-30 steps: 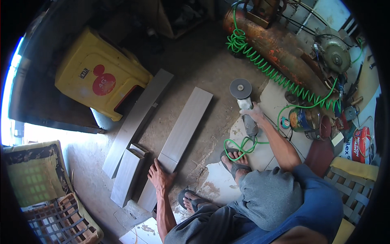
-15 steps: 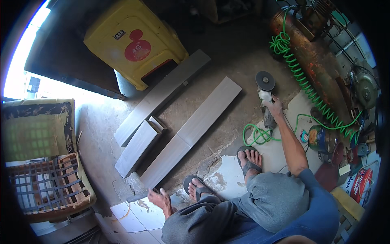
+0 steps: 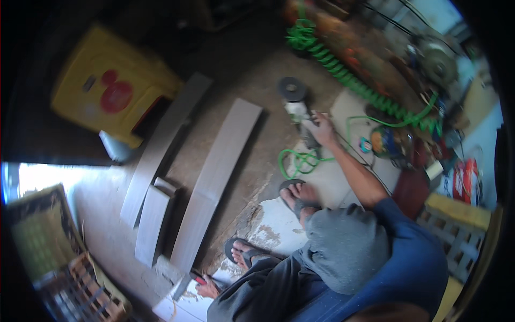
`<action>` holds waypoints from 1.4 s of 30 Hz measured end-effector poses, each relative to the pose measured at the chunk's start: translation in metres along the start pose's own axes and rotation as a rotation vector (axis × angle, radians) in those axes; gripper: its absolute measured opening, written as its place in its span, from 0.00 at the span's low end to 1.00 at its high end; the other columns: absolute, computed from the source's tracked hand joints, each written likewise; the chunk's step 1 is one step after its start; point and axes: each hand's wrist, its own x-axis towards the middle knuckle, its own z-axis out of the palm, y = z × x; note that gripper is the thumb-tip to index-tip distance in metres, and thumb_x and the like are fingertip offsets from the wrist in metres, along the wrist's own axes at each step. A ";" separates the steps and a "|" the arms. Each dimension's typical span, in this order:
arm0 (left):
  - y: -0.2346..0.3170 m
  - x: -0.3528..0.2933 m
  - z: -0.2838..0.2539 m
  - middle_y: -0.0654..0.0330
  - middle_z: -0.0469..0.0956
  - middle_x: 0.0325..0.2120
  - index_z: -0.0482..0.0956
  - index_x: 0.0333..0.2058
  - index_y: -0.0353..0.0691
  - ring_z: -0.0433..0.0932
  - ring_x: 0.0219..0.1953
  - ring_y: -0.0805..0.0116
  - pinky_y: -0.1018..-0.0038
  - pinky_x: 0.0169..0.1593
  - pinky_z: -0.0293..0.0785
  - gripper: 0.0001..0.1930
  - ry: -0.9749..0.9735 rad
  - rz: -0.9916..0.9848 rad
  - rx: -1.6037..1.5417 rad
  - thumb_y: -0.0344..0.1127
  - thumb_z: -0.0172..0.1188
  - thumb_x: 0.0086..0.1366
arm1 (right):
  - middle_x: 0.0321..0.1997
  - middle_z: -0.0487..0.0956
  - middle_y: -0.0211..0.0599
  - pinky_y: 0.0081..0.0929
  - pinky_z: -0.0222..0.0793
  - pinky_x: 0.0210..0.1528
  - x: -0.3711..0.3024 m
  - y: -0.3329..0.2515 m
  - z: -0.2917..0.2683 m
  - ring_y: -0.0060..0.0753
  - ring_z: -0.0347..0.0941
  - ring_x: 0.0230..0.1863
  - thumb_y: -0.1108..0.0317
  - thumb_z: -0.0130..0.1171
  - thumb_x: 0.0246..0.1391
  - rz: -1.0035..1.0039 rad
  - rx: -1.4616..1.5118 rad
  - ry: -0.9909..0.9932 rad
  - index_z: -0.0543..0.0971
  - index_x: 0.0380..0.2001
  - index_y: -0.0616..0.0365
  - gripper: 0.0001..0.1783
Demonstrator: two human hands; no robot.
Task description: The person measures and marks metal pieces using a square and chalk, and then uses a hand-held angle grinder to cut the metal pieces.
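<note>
Widest lane: bare brown concrete floor between long flat grey board and grey, dark-disced angle grinder at my right hand. Beyond, bright-green coiled hose blocks right. Looped green cord obstructs below grinder. Slot between board and short grey box-shaped piece: tight.

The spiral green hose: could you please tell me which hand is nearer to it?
Right. The right hand, on the angle grinder, is below the spiral green hose; the left hand, with a red-handled tool, is much lower, near the picture's bottom edge.
</note>
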 end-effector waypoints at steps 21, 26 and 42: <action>0.360 -0.302 0.010 0.43 0.72 0.54 0.68 0.61 0.34 0.73 0.56 0.46 0.47 0.58 0.70 0.41 -1.307 0.520 -0.700 0.63 0.65 0.64 | 0.47 0.82 0.46 0.50 0.77 0.51 -0.178 0.111 -0.128 0.54 0.79 0.50 0.67 0.60 0.50 0.085 -0.737 -0.274 0.81 0.51 0.54 0.22; 0.312 -0.227 -0.016 0.44 0.70 0.57 0.68 0.62 0.36 0.71 0.59 0.49 0.48 0.60 0.70 0.38 -1.167 0.481 -0.832 0.61 0.64 0.66 | 0.45 0.81 0.43 0.43 0.77 0.53 -0.215 0.055 -0.115 0.49 0.80 0.49 0.63 0.64 0.51 -0.095 -0.328 -0.602 0.84 0.45 0.49 0.16; 0.265 -0.164 -0.224 0.51 0.67 0.45 0.70 0.52 0.32 0.69 0.45 0.57 0.64 0.50 0.68 0.22 0.171 1.215 -0.680 0.39 0.65 0.67 | 0.43 0.88 0.44 0.31 0.77 0.50 -0.169 -0.273 0.067 0.30 0.84 0.45 0.51 0.66 0.65 -0.342 0.489 -1.299 0.87 0.49 0.59 0.22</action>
